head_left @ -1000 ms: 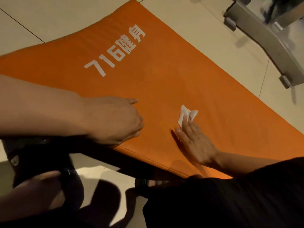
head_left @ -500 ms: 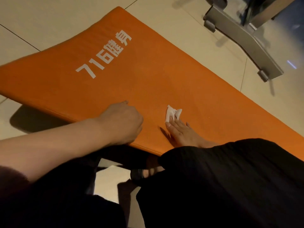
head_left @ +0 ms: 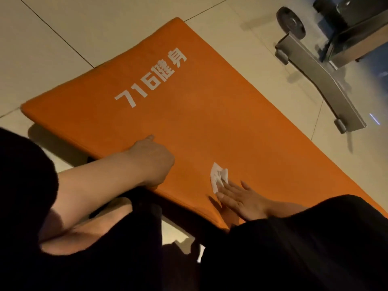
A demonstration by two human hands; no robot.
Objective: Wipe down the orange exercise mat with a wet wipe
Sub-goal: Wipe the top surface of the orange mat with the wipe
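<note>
In the head view, the orange exercise mat lies slantwise across a pale tiled floor, and every place here is given against it. White lettering "716" with two characters is printed on the mat's far half. On the mat's near part, close to its near edge, the right hand lies flat with the fingers straight and slightly spread, their tips pressing a crumpled white wet wipe against the orange surface; the wipe sticks out beyond the fingertips toward the mat's middle. To the left of the wipe, also near the mat's near edge, the left hand rests on the mat with its fingers curled under into a loose fist and the thumb pointing toward the lettering; nothing shows in its grasp. Dark clothing covers the mat's nearest corner. Beyond the mat's far long side, apart from it, a grey metal equipment foot stands on the floor.
</note>
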